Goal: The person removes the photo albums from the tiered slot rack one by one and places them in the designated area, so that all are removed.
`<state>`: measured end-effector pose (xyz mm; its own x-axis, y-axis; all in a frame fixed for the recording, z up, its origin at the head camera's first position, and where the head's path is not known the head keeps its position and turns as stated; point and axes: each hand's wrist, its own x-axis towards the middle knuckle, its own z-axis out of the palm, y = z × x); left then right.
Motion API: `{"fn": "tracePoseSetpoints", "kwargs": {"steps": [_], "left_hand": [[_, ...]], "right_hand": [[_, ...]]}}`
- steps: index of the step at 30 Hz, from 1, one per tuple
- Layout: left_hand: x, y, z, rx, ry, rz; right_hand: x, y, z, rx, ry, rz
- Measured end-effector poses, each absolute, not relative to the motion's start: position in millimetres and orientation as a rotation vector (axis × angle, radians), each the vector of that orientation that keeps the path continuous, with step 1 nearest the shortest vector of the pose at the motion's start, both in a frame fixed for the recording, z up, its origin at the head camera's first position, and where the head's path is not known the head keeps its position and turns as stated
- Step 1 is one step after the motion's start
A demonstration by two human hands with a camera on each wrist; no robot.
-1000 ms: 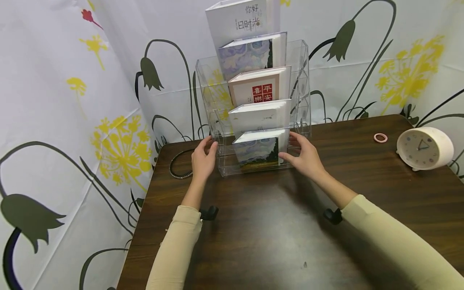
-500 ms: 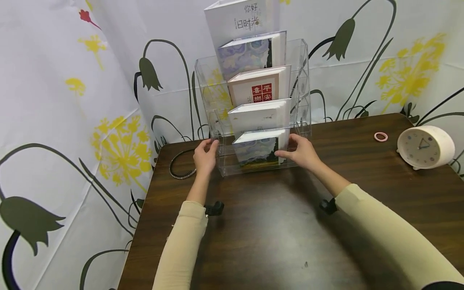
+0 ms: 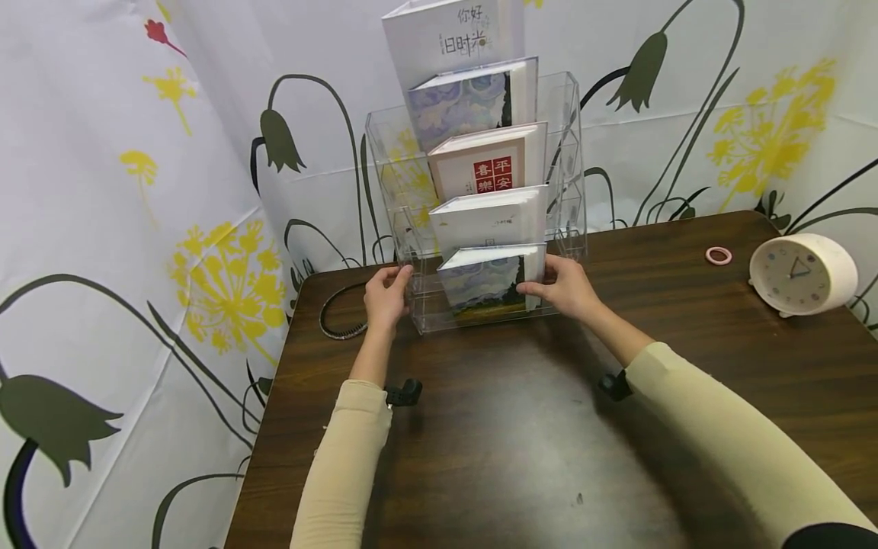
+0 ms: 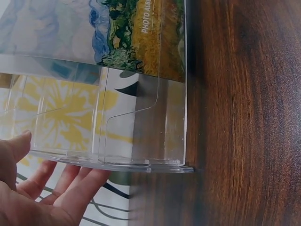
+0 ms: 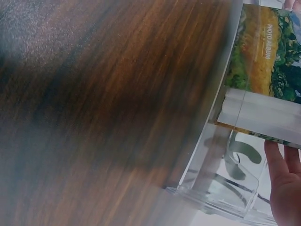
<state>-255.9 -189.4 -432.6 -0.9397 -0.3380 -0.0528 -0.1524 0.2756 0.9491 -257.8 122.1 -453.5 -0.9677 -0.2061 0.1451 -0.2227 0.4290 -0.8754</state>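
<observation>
A clear tiered display rack holds several books, one above another, on the dark wooden table. In its lowest tier stands a photo album with a painted landscape cover; the words PHOTO ALBUM show in both wrist views. My right hand pinches this album at its right side, thumb on the front cover and fingers behind. At the rack's left side wall, my left hand grips the edge between thumb and fingers. In the left wrist view, the fingertips touch the wall's outer face.
Higher tiers hold a pale book, a book with red characters, a purple-blue painted one and a tall white one. A dark coiled cord lies left of the rack. Rightward are a pink ring and a white clock.
My right thumb has moved slightly left onto the album's cover. The left hand has come closer against the rack's side. The album and rack keep their places.
</observation>
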Motion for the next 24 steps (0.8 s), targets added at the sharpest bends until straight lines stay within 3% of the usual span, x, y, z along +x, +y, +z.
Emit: {"fn": "tracePoseSetpoints", "kwargs": {"steps": [24], "left_hand": [[-255.1, -185.2, -435.7, 0.448, -2.39, -1.658]], "right_hand": [[-248.1, 123.2, -452.7, 0.515, -2.521, 1.591]]}}
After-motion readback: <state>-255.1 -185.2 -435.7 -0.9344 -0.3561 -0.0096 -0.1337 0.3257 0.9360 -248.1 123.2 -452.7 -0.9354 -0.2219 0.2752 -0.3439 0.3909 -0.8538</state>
